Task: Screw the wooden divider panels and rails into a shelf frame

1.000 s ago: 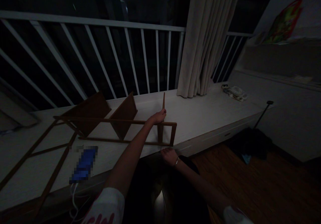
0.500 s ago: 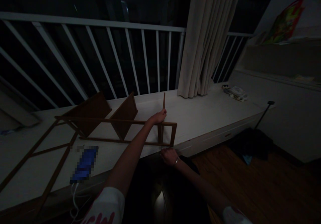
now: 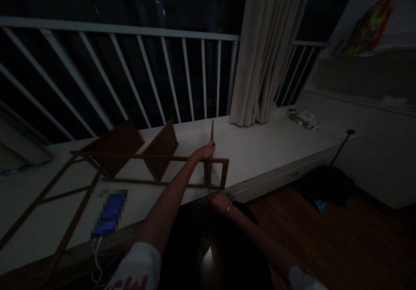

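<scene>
A brown wooden shelf frame [image 3: 182,158] lies on its side on the white window ledge [image 3: 260,151], with two broad shelf boards [image 3: 162,149] standing across it. Toward its right end, a third board [image 3: 212,129] shows almost edge-on. My left hand [image 3: 204,151] reaches over the frame's upper rail, fingers closed round that board. Just below the lower rail, by the ledge's front edge, is my right hand [image 3: 219,201], a bracelet on its wrist. Its fingers are curled together near the rail; dim light hides whatever is between them.
To the left lies a separate ladder-like wooden frame [image 3: 65,193]. A blurred blue phone-like object [image 3: 109,213] with a white cable rests in front of it. White railings [image 3: 182,33] and a beige curtain [image 3: 260,64] stand behind. Dark cloth [image 3: 328,186] lies on the floor at right.
Almost nothing differs. My left hand stays on the board, and my right hand has shifted only very slightly by the lower rail.
</scene>
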